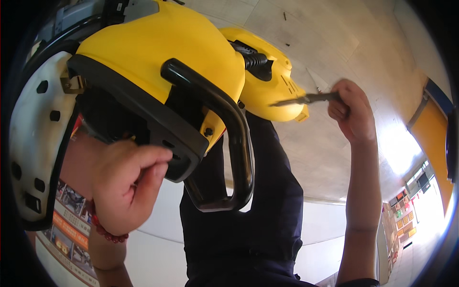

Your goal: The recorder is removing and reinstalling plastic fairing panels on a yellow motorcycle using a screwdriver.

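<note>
A yellow power tool (158,43) with a black lower housing and a thick black tubular handle (239,138) fills the left and middle. My left hand (126,182), wearing a red bead bracelet, is closed with thumb and forefinger pinched at the edge of the black housing. Whatever may be in that pinch is hidden. My right hand (351,110) is raised at the right, fingers wrapped round a slim dark pointed tool (306,99), slightly blurred. Its tip points left, in front of a yellow cover (275,98) behind the machine; I cannot tell whether they touch.
A whitish curved guard (40,129) with several holes stands at the far left. Small dark screw-like pieces (288,44) lie on the pale surface. Printed sheets with pictures (71,229) show at lower left. An orange-yellow panel (432,138) rises at the right.
</note>
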Demonstrator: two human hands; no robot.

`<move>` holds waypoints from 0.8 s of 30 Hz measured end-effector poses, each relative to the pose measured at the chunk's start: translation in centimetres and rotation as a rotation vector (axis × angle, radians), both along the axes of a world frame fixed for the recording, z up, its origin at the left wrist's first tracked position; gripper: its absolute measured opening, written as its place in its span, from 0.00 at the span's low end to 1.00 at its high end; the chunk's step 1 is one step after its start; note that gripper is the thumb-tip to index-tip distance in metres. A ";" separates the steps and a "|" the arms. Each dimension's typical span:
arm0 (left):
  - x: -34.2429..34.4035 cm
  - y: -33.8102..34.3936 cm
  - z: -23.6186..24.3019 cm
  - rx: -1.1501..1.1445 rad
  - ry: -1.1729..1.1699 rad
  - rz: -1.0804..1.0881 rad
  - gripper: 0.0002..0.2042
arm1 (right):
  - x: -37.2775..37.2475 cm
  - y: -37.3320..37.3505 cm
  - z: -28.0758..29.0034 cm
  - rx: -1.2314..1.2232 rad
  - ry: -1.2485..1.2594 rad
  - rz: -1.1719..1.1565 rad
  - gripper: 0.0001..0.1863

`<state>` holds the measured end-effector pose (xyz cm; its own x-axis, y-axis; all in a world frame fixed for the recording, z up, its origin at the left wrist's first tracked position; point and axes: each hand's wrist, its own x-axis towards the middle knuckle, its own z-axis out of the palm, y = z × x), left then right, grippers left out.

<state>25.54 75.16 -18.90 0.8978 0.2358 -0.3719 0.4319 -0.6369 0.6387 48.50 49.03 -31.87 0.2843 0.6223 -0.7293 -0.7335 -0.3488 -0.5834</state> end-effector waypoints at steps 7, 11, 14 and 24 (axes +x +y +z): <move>-6.0 -2.0 -0.1 -0.275 -0.062 0.336 0.07 | -2.9 -8.3 3.5 0.023 0.152 -0.554 0.08; -9.1 -3.4 0.1 -0.700 0.059 0.495 0.10 | -7.2 -11.4 3.7 -0.003 0.226 -0.605 0.08; -11.3 -4.9 1.2 -0.980 0.087 0.695 0.11 | -8.7 -11.9 3.6 0.021 0.293 -0.613 0.08; -7.8 -21.7 2.6 -1.683 -0.200 1.120 0.14 | -0.4 -18.2 5.6 0.188 0.288 -0.361 0.11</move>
